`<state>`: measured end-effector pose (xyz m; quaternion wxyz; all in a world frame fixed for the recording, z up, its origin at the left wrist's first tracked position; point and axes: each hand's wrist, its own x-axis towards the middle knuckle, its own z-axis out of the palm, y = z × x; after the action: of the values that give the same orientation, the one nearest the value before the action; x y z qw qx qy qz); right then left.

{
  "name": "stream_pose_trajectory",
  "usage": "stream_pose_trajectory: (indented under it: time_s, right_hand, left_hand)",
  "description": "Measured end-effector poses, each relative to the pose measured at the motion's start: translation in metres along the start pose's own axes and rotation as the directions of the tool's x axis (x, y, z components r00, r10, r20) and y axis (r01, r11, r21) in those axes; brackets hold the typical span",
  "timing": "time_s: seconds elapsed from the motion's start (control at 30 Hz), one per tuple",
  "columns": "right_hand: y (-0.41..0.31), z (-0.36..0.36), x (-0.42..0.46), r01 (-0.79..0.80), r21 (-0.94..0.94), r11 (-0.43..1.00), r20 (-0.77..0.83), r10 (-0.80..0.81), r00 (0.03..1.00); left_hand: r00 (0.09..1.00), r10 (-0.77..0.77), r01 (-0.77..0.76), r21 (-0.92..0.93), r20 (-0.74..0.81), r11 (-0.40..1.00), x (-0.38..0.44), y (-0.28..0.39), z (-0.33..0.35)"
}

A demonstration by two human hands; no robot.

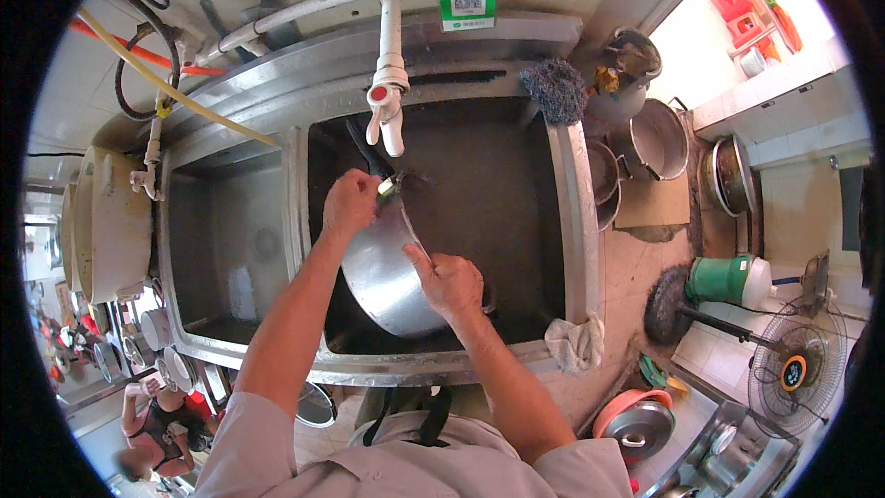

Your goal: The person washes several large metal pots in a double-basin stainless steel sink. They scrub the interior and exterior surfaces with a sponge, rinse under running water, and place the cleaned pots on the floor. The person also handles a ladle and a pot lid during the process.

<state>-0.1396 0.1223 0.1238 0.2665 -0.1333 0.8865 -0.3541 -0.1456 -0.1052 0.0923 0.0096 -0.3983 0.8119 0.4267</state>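
Note:
A metal pot (390, 277) is tilted in the right basin of a stainless steel double sink (577, 221). My right hand (453, 282) grips its rim, thumb on the outer wall. At the pot's upper end, my left hand (351, 202) is closed around something small with green and pale yellow parts (387, 187), perhaps a scouring pad; the fingers hide most of it. A black handle (366, 152) shows just above that hand. The white plastic tap (388, 117) with a red-centred knob hangs over the basin. Dark water seems to fill the basin.
A mesh scrubber (555, 91) lies at the sink's back right corner, a cloth (575, 344) at the front right. Pots (660, 138) and a standing fan (792, 370) are to the right. A yellow hose (187, 93) reaches the left basin. Another person (162, 429) is at lower left.

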Motion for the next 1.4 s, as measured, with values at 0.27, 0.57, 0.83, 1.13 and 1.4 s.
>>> stream_pose_trajectory:
  time_s: [0.27, 0.57, 0.83, 1.13, 1.4]
  right_hand:
    - [-0.011, -0.005, 0.013, 0.013, -0.091, 0.996, 0.081, -0.006, 0.997]
    - [-0.035, -0.036, 0.094, -0.058, -0.154, 0.986, 0.293, 0.102, 0.951]
    - [-0.040, -0.014, 0.129, -0.090, 0.076, 0.993, 0.299, 0.063, 0.952]
    - [0.150, -0.013, 0.150, -0.201, 0.354, 0.914, -0.030, 0.226, 0.974]
    - [0.201, 0.050, 0.141, -0.201, 0.264, 0.943, 0.100, 0.181, 0.978]
  left_hand:
    - [0.976, 0.212, -0.198, 0.190, -0.058, 0.962, -0.024, -0.011, 0.001]
    - [0.982, 0.187, -0.173, 0.255, -0.032, 0.951, -0.031, -0.010, -0.002]
    - [0.997, -0.050, 0.055, -0.096, 0.055, 0.994, -0.077, 0.009, -0.008]
    - [0.986, -0.158, 0.141, -0.234, -0.058, 0.962, -0.140, -0.017, -0.005]
    - [0.991, -0.081, 0.048, -0.282, -0.106, 0.958, -0.135, 0.006, -0.002]
